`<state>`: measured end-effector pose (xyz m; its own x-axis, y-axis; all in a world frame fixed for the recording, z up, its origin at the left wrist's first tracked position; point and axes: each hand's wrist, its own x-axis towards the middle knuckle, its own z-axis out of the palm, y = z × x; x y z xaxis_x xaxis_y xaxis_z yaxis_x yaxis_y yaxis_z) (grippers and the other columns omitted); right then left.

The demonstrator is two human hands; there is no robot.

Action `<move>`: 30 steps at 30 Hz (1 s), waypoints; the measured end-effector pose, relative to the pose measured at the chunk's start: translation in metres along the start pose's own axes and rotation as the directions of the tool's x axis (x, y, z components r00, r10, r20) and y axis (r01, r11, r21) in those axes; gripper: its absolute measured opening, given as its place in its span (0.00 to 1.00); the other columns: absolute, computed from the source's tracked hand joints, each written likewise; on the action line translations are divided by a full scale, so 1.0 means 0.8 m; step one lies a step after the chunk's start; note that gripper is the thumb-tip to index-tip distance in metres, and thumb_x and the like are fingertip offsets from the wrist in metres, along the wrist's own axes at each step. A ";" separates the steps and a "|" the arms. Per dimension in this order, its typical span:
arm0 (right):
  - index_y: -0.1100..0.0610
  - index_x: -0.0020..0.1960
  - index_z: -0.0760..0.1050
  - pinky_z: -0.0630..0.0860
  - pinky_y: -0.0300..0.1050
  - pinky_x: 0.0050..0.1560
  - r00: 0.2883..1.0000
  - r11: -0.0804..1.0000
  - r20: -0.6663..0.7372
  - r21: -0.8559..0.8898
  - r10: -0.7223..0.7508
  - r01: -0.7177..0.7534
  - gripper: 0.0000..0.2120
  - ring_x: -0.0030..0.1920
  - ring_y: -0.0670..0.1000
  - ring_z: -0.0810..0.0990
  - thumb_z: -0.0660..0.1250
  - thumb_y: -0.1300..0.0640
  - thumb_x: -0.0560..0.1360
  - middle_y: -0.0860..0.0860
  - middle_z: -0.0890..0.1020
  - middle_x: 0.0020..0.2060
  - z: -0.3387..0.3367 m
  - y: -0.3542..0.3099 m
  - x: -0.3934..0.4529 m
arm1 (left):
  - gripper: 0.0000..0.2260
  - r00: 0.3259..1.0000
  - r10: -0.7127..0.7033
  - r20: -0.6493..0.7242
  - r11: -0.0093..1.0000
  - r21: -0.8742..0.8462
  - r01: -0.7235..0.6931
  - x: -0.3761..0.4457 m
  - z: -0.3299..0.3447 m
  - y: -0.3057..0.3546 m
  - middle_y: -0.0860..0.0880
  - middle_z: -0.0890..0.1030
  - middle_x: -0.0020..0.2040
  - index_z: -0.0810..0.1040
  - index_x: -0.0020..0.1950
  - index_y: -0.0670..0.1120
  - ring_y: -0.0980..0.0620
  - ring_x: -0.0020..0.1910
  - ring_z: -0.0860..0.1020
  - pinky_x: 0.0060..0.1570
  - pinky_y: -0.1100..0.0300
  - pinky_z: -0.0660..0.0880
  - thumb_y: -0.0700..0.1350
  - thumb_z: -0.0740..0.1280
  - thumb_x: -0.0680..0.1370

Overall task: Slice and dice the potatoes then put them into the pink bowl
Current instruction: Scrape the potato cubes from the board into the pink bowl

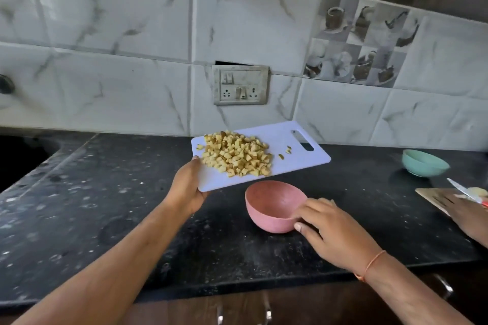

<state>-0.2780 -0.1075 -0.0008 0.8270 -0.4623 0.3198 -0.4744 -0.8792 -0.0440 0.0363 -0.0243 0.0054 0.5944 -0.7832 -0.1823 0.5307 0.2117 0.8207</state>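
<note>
A white cutting board [290,158] is lifted off the black counter, carrying a heap of diced potato [236,154] on its left half. My left hand [188,188] grips the board's near left corner, thumb on top. Just below the board's front edge stands the pink bowl [272,206], with nothing inside and tipped slightly toward me. My right hand [335,232] holds the bowl's right rim, fingers over the edge and thumb against the outer wall. A few stray potato bits [286,152] lie near the board's handle slot.
A teal bowl [423,163] sits at the back right of the counter [105,206]. At the right edge another person's hand [470,216] works with a knife [464,191] on a wooden board [435,198]. A switch socket [240,85] is on the tiled wall.
</note>
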 end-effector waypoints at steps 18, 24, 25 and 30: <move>0.50 0.76 0.69 0.73 0.49 0.67 0.984 0.991 -0.168 -0.133 -0.057 0.035 0.22 0.72 0.51 0.70 0.59 0.45 0.84 0.46 0.72 0.72 -0.018 -0.050 0.133 | 0.18 0.957 -0.035 0.288 0.999 -0.015 0.041 0.039 0.021 -0.062 0.44 0.85 0.64 0.77 0.72 0.45 0.44 0.63 0.84 0.58 0.46 0.83 0.49 0.53 0.90; 0.51 0.80 0.64 0.69 0.62 0.69 0.992 0.980 -0.125 -0.198 -0.008 -0.017 0.30 0.76 0.54 0.66 0.50 0.45 0.79 0.49 0.68 0.78 0.040 -0.095 0.246 | 0.19 0.940 -0.029 0.339 1.000 0.009 0.028 0.043 0.018 -0.061 0.35 0.83 0.65 0.78 0.72 0.39 0.39 0.62 0.84 0.55 0.45 0.84 0.48 0.56 0.89; 0.52 0.80 0.63 0.69 0.62 0.70 0.995 0.979 -0.102 -0.204 0.000 -0.021 0.30 0.76 0.54 0.66 0.50 0.46 0.79 0.49 0.68 0.78 0.046 -0.097 0.259 | 0.20 0.936 -0.028 0.352 1.000 0.007 0.027 0.043 0.018 -0.060 0.35 0.83 0.64 0.78 0.71 0.38 0.38 0.63 0.83 0.59 0.43 0.83 0.49 0.56 0.89; 0.57 0.65 0.76 0.74 0.56 0.58 0.992 0.962 -0.128 -0.271 -0.009 -0.027 0.18 0.61 0.58 0.77 0.57 0.50 0.82 0.54 0.80 0.60 0.066 -0.093 0.279 | 0.20 0.936 -0.034 0.350 0.998 -0.034 0.048 0.044 0.016 -0.058 0.34 0.84 0.61 0.80 0.68 0.38 0.40 0.57 0.85 0.50 0.47 0.85 0.49 0.56 0.89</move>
<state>-0.0422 -0.1509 0.0234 0.7856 -0.4361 0.4389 -0.5603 -0.8023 0.2058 0.0245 -0.0691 -0.0320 0.3270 -0.9450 -0.0086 0.5788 0.1931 0.7923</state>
